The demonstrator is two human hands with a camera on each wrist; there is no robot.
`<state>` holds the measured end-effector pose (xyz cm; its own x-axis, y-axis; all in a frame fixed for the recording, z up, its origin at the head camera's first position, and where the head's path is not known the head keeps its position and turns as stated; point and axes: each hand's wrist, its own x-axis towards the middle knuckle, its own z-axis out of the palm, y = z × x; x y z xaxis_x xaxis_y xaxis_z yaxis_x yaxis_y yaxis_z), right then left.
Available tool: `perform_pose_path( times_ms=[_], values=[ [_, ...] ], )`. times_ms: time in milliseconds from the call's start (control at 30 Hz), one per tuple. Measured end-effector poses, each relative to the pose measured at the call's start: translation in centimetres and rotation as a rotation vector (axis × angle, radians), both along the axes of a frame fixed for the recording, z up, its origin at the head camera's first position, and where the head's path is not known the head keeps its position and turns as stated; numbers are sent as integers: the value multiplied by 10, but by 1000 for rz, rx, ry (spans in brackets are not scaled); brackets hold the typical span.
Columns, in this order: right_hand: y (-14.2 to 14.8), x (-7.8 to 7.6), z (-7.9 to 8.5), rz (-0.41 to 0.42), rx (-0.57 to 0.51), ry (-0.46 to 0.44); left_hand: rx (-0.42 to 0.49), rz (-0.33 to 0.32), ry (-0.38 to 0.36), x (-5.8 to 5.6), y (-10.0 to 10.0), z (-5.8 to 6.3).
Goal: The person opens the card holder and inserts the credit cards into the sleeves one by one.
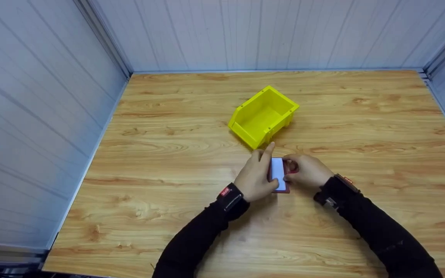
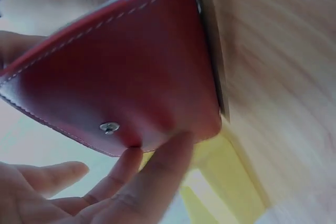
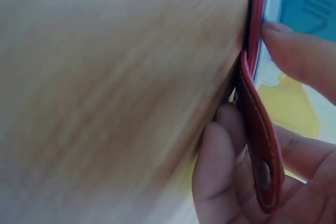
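A red leather card holder with pale stitching and a metal snap stud is between the hands, low over the wooden table. A white card face shows within it in the head view; in the right wrist view a blue printed face appears. My left hand holds the holder from the left, thumb over the near end and fingertips against the red cover. My right hand grips the right edge, its thumb at the card side. The snap strap hangs among its fingers.
A yellow plastic bin stands just beyond the hands, its low front turned toward the near left. The wood-grain table is bounded by pale panel walls at the back and sides.
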<state>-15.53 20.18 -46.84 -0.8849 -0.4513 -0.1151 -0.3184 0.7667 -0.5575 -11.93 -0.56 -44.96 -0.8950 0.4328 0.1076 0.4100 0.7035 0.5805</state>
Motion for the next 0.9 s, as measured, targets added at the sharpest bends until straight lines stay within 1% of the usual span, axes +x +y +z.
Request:
perform_pose_path(
  times_ms=[100,333,433,533,600,700,833,900],
  values=[
    [1,0,0,-4,-3,7,-67,23,43,1,11,-4],
    [4,0,-1,-7,-18,40,-308,81,198,5,35,-10],
    [6,0,-1,-9,-16,34,-395,100,234,5,42,-13],
    [9,1,1,-25,-2,6,-476,100,246,4,48,-15],
    [11,2,2,-34,9,-14,-528,94,232,3,52,-16],
    [15,4,3,-37,26,-33,-583,90,208,2,56,-17],
    [21,7,5,-20,50,-21,-615,90,193,0,58,-18],
    [23,8,4,-15,64,-2,-611,68,184,-1,55,-18]
  ],
)
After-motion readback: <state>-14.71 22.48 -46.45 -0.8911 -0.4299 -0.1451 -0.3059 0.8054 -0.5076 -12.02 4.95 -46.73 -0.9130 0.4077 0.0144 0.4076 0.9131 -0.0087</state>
